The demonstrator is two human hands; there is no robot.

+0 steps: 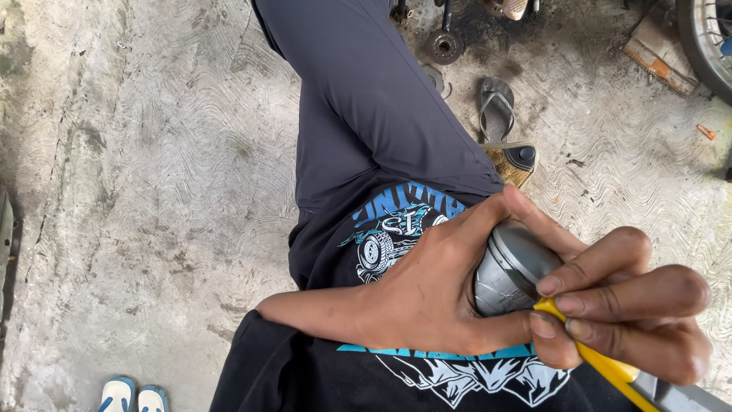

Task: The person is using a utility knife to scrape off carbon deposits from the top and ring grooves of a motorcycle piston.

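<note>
Closest to the lens, at the lower right of the frame, the right hand (625,313) is closed in a pinch around a yellow-handled tool (602,362), thumb and fingers bunched near its front end; the handle runs down and right out of the frame, beside a grey flat part at the bottom edge that cannot be identified. The tool's working tip is hidden behind the fingers, so its type cannot be told.

Left hand (435,294) is wrapped around a grey ribbed metal cylinder, piston-like in shape (515,267), with the thumb across its upper side and the palm beneath. The grip appears to steady the part against the body so the tool can meet its side; this is a judgement from the posture. The cylinder sits at centre right, held above the lap, touching both hands.

Below the hands lie a black printed T-shirt (320,374) and a dark grey trouser leg (366,99) stretching to the top centre.

Rough, patterned concrete floor (152,191) fills the left half, offering open room. Obstructions: a grey sandal (496,107) and a dark round metal disc (444,46) at upper centre, a wheel rim (705,38) at the upper right corner, and blue-and-white slippers (133,398) at the lower left edge.
</note>
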